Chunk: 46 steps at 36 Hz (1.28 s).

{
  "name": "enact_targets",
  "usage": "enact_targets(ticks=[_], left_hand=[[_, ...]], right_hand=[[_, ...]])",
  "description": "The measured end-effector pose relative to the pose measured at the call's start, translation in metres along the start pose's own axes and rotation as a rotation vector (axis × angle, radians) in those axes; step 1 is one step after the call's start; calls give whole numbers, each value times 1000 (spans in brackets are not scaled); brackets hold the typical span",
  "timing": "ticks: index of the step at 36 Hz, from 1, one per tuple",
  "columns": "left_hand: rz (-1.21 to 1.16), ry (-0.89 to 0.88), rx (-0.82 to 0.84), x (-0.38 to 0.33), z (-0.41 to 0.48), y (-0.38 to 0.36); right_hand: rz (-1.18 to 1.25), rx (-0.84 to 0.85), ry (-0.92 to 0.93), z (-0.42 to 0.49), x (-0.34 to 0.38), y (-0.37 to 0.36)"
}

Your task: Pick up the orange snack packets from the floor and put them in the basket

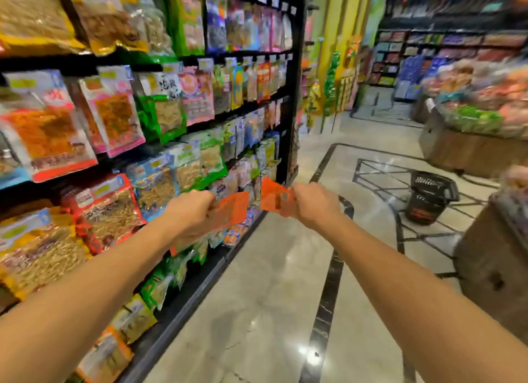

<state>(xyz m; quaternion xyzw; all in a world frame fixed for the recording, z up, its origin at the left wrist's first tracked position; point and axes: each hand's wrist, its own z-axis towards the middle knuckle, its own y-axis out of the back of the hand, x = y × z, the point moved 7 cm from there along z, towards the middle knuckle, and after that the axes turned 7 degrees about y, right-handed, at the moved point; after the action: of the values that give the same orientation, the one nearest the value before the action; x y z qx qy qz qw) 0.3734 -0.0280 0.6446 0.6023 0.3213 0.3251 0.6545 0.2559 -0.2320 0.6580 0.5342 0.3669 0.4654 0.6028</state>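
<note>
Your left hand [192,211]: raised in front of you at about mid-frame, fingers closed around one edge of an orange packet [233,208], which sticks out to the right of your fist.

Your right hand [313,202]: raised level with the left, clamped on a second orange packet [273,197], which sticks out to the left of your fist.

The two packets: both are off the floor and in your grip, their free ends pointing at each other with a narrow gap between; they do not touch. The picture is blurred, so you cannot read any print on them.

Basket [433,195]: dark, standing on the floor [257,297] to your right and well ahead of your hands. Something orange-red shows low inside it, too blurred to tell what.

Shelf rack [294,97]: black, running along your left side, hung full of snack bags in many colours. Your hands are out near its far end.

Floor: glossy pale stone with dark inlaid lines.

Display bins [468,151]: wooden, on your right, beyond and beside the basket, heaped with goods.
</note>
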Motion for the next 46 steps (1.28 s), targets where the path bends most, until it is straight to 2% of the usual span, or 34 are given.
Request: enact_targets(ticks=[3,10,18,25,28,33,38,46], left_hand=[[-44,-117,-32,-62,8,27],[55,-349,-85,-219,35,46],[55,-483,-107,-411,84,56],[-101,-528,-112,-552,155,64],[-160,-541,-133,-598,184,68],[-138,-559,-158,-665,250,64],[-150,-573,-153,-717,347,52],[-194,-624,-139,-809,502,41]], right_hand=[[-49,-26,-109,-28,-54,34],[-60,-88,-332,-89,-186,76],[-52,-117,-503,-124,-350,102],[-112,-156,-566,-122,-488,128],[-103,-110,-554,-109,-533,132],[-82,-160,-579,-64,-604,128],[-85,-129,-602,-1,-678,116],[59,-154,-669,99,-795,111]])
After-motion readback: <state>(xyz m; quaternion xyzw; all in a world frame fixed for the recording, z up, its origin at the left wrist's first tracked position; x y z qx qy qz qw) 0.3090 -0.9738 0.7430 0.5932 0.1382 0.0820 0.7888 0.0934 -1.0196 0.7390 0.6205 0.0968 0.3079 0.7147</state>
